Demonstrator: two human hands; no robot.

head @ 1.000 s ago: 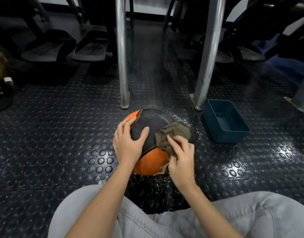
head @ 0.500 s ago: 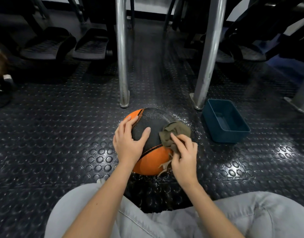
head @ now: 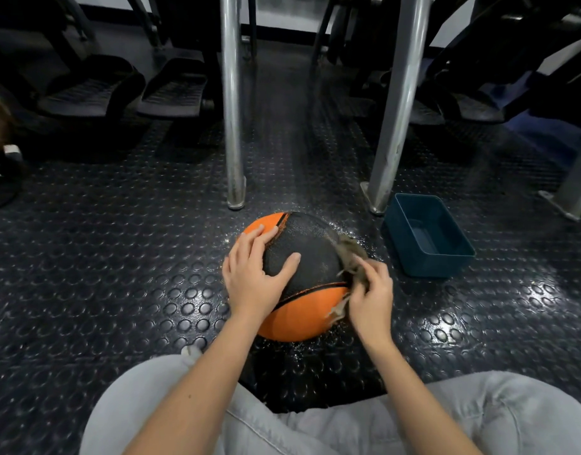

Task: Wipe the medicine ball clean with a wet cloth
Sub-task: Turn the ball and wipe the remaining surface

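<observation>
Blue tub and metal legs near ball on floor; left hand spread flat on ball, right hand gripping blurred cloth against its right side.

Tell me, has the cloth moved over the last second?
Yes. The cloth has slid from the top of the medicine ball down its right side, toward the blue tub, which stayed put.

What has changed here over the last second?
The right hand, gripping the cloth, has swept it from the top of the medicine ball down round to its right side. The left hand stays spread on the ball's left, steadying it; the blue tub has not moved.
</observation>
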